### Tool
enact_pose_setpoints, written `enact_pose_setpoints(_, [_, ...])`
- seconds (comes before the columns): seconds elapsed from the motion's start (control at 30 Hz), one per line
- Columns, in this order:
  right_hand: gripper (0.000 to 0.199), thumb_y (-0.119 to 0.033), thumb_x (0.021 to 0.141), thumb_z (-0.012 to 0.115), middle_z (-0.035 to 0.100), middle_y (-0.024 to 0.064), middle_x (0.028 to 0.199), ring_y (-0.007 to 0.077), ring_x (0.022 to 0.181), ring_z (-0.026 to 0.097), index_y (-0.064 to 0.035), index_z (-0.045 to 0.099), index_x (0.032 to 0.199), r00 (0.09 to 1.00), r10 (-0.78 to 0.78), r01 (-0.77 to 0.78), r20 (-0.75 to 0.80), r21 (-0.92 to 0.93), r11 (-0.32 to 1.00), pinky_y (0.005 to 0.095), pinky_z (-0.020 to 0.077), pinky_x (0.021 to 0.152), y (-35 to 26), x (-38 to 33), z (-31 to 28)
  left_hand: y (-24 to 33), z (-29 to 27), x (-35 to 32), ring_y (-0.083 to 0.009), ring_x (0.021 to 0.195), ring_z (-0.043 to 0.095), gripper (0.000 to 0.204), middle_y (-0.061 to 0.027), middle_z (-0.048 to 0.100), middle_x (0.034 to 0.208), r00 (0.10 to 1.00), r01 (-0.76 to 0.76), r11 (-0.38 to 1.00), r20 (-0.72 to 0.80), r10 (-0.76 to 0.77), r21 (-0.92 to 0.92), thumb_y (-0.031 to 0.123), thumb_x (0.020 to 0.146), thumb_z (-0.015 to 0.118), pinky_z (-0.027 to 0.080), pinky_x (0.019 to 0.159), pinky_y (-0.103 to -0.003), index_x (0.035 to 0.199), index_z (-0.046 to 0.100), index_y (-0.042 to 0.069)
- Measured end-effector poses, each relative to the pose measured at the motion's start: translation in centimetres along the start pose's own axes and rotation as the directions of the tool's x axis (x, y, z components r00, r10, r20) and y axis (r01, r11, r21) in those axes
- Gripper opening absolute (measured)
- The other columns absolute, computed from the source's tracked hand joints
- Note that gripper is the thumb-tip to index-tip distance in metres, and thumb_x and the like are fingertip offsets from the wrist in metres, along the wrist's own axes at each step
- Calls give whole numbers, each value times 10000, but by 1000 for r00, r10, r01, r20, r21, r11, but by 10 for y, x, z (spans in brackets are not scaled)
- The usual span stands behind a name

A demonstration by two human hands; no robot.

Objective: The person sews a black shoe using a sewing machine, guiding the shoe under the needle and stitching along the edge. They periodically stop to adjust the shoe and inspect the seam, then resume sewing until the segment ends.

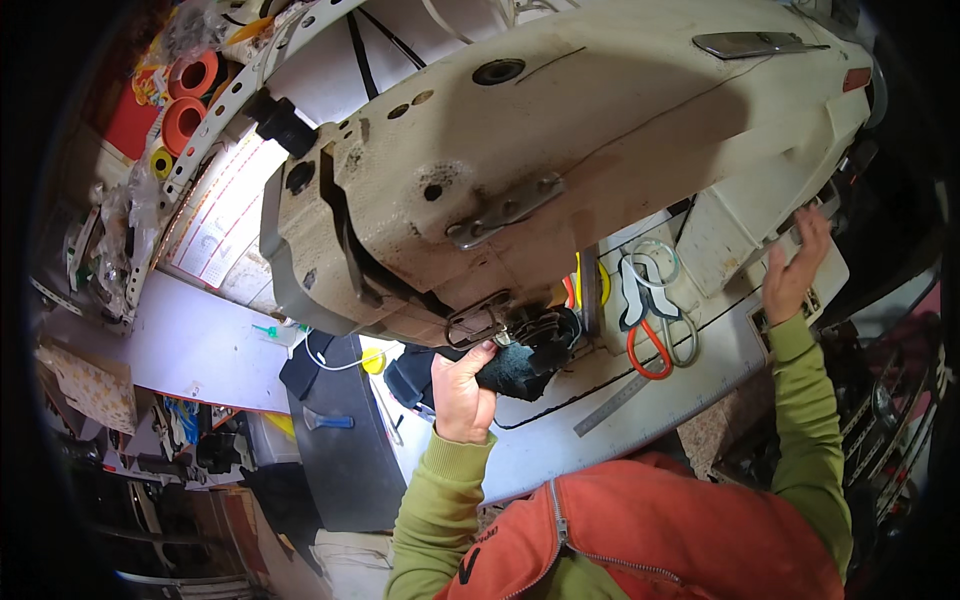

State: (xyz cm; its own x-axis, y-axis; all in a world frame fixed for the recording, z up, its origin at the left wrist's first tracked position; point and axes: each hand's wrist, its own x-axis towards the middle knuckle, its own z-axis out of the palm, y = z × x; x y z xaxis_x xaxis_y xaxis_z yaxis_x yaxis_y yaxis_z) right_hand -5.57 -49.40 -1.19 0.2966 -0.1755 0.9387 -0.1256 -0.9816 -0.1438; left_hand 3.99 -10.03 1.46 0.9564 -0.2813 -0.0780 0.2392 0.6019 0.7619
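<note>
I am looking down on a worn cream sewing machine that fills most of the view. My left hand is closed around a piece of black fabric, thumb and fingers curled tight, and holds it up against the presser-foot area just under the machine head. The fabric sits on the pale bench, directly below the needle end of the machine; the needle itself I cannot make out.

My right hand is raised at the far right end of the machine, fingers spread and open, holding nothing. It lies against or just beside the machine's end near the wheel; true contact I cannot tell.

To do this step well, in my judgement: keep the fabric flat and taut under the foot, keep fingertips clear of the needle line, and turn the wheel end slowly with the right hand so the left can feel the fabric seat.

Pose: left forearm, in a green sleeve, rises steeply from the lower edge, wrist straight, knuckles toward me. Right forearm reaches up and outward along the right side, elbow bent, palm turned toward the machine. Scissors with orange handles lie on the bench between the two hands, beside a steel ruler.
</note>
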Motion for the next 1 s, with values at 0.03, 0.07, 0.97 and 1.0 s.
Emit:
enact_pose_setpoints(0.03, [464, -226, 894, 539, 435, 172, 1313, 376, 1299, 348, -15, 421, 1289, 1000, 23, -23, 4, 90, 996, 483, 240, 1099, -3, -7, 4, 0, 3, -1, -206, 916, 643, 323, -110, 652, 1051, 1000, -10, 1000, -6, 9, -12, -127, 809, 573, 520, 846, -322, 1120, 570, -40])
enact_pose_setpoints(0.07, [466, -228, 896, 534, 431, 172, 1317, 377, 1303, 343, -11, 418, 1292, 1000, 23, -23, -1, 96, 995, 483, 241, 1098, -2, -8, 5, 0, 5, -1, -206, 917, 643, 323, -109, 652, 1051, 1000, -19, 1000, -11, 19, -23, -126, 809, 575, 520, 846, -322, 1119, 570, -39])
enact_pose_setpoints(0.97, [473, -364, 951, 487, 627, 131, 1145, 188, 1044, 587, 19, 578, 1213, 772, 413, -507, 482, 76, 859, 269, 425, 904, 173, 294, -25, -21, -13, -1, -251, 942, 639, 200, -140, 652, 1024, 994, 43, 995, -98, -51, -85, 32, 890, 523, 517, 876, -394, 1050, 594, -63])
enact_pose_setpoints(1.0, [461, -349, 955, 481, 625, 128, 1151, 181, 1049, 583, 17, 576, 1218, 767, 376, -491, 520, 99, 865, 268, 421, 908, 176, 292, -17, -20, -13, -2, -250, 937, 641, 197, -142, 651, 1027, 993, 37, 996, -106, -45, -79, 27, 892, 521, 522, 868, -392, 1052, 592, -64])
